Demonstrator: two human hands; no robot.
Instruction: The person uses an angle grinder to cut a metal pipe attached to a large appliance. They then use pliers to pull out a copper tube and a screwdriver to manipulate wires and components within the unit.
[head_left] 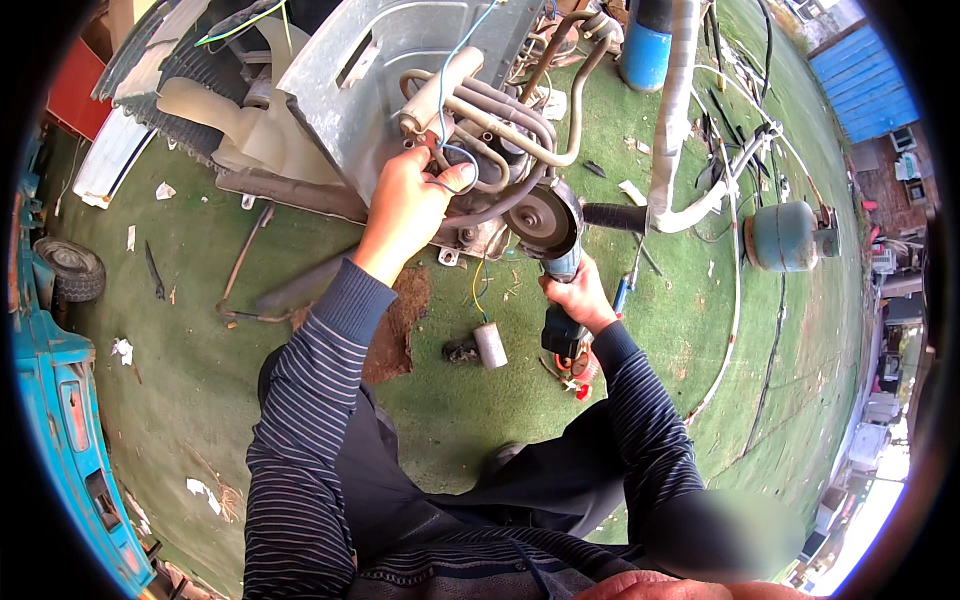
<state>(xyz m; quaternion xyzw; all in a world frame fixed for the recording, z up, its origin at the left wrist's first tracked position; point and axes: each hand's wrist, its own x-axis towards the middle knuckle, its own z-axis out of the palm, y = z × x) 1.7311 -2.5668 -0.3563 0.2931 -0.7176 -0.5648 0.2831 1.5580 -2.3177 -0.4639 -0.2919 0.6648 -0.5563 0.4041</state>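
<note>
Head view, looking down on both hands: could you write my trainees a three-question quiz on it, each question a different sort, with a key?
1. Short answer: Which hand holds the teal-and-black handheld angle grinder with a round disc?
2. Multiple choice: Where in the picture is the dull teal metal gas cylinder? A) To the grinder's left. B) To the grinder's right. C) Directly below the grinder.
3. Fill in the blank: The left hand is close to bent metal tubes and a thin blue ____.

Key: 1. The right hand. 2. B. 3. Wire.
</note>
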